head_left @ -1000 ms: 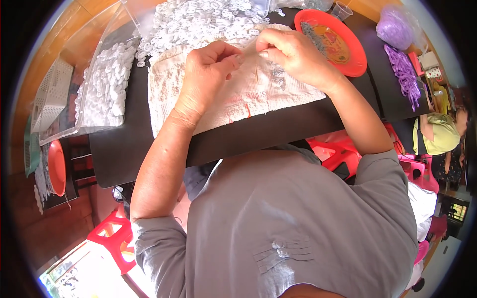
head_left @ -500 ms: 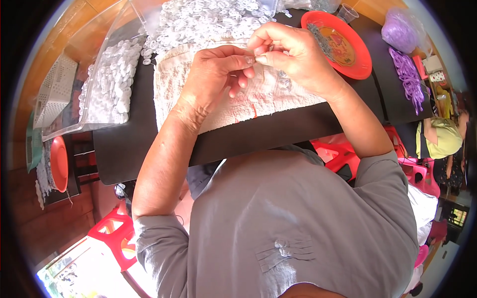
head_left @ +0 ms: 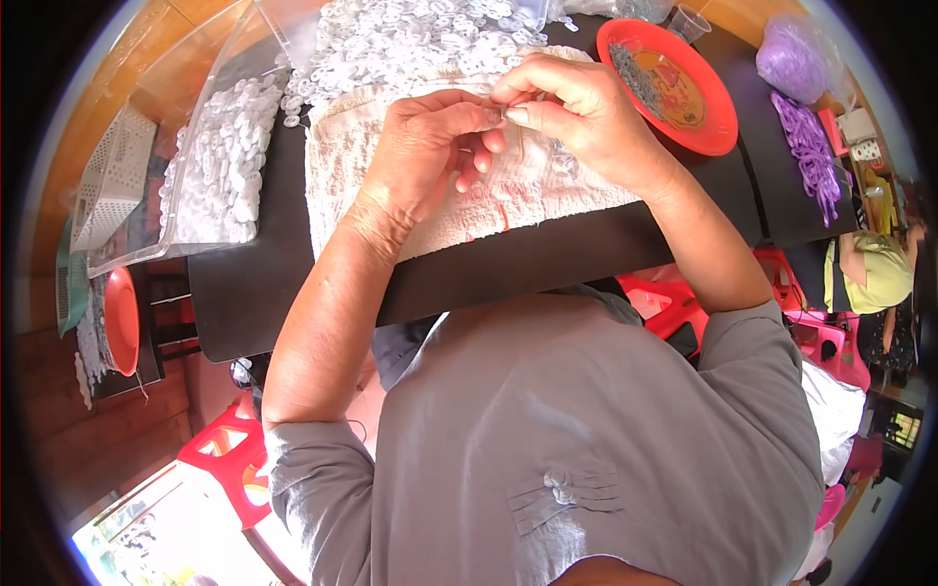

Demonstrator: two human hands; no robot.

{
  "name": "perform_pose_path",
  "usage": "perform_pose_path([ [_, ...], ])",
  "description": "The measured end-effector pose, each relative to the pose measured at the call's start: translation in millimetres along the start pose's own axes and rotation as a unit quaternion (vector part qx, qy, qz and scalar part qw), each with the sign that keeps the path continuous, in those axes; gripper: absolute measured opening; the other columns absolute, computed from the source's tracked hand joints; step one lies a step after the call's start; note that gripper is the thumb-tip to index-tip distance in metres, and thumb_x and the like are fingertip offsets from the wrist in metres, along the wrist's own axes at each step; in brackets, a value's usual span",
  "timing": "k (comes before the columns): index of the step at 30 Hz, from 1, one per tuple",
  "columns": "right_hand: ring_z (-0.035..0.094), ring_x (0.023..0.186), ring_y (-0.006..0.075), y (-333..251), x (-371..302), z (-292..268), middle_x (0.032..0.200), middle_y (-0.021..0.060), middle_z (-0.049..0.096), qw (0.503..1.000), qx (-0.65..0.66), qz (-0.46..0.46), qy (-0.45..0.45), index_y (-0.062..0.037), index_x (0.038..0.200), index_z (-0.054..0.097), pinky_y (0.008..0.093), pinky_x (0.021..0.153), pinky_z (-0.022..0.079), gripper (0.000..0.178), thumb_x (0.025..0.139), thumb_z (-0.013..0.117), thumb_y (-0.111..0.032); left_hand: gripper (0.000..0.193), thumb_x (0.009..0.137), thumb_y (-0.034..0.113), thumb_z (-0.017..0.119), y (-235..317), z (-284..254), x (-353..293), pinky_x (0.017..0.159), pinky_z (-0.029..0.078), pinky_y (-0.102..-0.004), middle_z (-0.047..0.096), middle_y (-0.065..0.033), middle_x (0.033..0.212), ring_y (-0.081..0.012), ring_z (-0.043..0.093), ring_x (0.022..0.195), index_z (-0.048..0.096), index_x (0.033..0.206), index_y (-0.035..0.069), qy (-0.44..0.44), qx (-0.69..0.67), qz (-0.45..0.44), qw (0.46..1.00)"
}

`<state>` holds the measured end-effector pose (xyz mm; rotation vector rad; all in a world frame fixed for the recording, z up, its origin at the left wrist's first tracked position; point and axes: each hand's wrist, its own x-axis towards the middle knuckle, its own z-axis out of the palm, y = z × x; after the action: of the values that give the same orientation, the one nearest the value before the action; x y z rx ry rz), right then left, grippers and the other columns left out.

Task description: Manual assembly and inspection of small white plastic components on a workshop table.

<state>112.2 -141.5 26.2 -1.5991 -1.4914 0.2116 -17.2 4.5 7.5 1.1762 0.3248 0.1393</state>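
Note:
Over a cream towel [head_left: 469, 210] on the dark table, my two hands meet fingertip to fingertip. My left hand [head_left: 435, 142] pinches with thumb and forefinger, its other fingers curled loosely below. Opposite it, my right hand [head_left: 576, 112] pinches too, thumb and forefinger pressed together. Whatever lies between the fingertips is tiny and mostly hidden, so I cannot make out its kind. Just beyond the towel spreads a heap of small white oval plastic pieces [head_left: 410, 44]. To the right, a red plate [head_left: 718, 122] holds a pile of small grey metal-looking bits [head_left: 635, 78].
At left stands a clear plastic bin [head_left: 127, 259] with many white pieces [head_left: 220, 161]. Purple cords [head_left: 806, 156] and a bag of purple material [head_left: 789, 61] lie at right, a clear cup [head_left: 689, 23] behind the plate. Red stools [head_left: 230, 454] stand below; another person [head_left: 870, 273] is far right.
The whole view has shifted slightly to the right. My hands stay pinched together in nearly the same pose over the towel.

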Motion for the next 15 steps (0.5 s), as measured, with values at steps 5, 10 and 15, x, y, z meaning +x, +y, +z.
perform_pose_path([
  [5,0.054,0.073,0.012,0,-3,0,0.079,0.0033,0.056,1.0,0.018,0.004,-0.006,0.0011,0.087,0.056,0.0259,0.066,0.044,0.004,0.085,0.06,0.001,0.015,0.085,0.009,0.061,-1,1,-2,0.042,0.039,-0.0239,0.063,-0.0094,0.073,-0.0132,0.055,0.056,0.065,0.091,-0.004,-0.009,-0.011,-0.002,1.0],
  [10,0.052,0.071,0.014,12,-5,2,0.077,0.0038,0.054,1.0,-0.011,-0.027,0.013,0.0,0.085,0.052,0.0274,0.064,0.043,0.007,0.086,0.059,0.001,0.016,0.085,0.009,0.061,-2,5,0,0.042,0.039,-0.0237,0.063,-0.0092,0.073,-0.0129,0.055,0.056,0.065,0.093,-0.005,0.004,0.003,-0.009,1.0],
  [15,0.052,0.07,0.0154,13,-6,-1,0.076,0.0049,0.053,0.999,-0.041,-0.022,-0.011,-0.0007,0.084,0.052,0.0285,0.064,0.043,0.007,0.086,0.059,-0.001,0.014,0.085,0.004,0.061,-3,7,0,0.042,0.04,-0.0234,0.063,-0.0087,0.072,-0.0122,0.055,0.055,0.065,0.094,-0.005,0.036,0.027,0.014,0.999],
])
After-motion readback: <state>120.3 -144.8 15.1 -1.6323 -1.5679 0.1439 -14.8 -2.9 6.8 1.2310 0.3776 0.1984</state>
